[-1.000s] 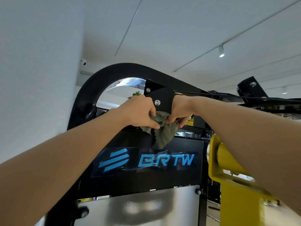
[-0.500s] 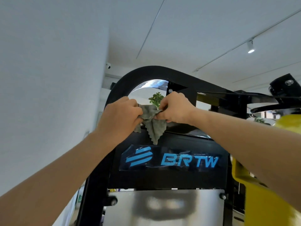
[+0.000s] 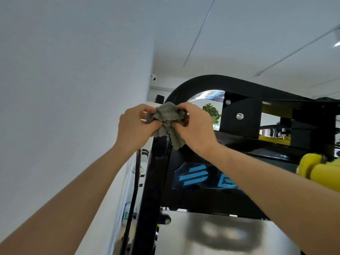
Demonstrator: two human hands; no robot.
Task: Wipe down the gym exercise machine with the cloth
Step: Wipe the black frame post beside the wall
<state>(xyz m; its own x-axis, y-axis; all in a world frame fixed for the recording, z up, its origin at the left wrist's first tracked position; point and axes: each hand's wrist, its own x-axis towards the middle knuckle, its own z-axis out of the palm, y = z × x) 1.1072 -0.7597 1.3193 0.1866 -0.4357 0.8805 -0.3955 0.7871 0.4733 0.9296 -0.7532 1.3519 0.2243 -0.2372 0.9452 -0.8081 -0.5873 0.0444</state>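
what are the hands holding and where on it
Both hands grip the grey-green cloth by its bunched upper part: left hand on its left side, right hand on its right. Its lower corner hangs free.

I see white wall [image 3: 64, 89] left, white ceiling [image 3: 248, 30] above, lit spotlight [image 3: 337, 43] far right, small camera [image 3: 153, 77] in corner

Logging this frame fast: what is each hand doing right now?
Left hand: fingers curled, pinching the grey cloth.
Right hand: fingers curled, gripping the same cloth from the other side.
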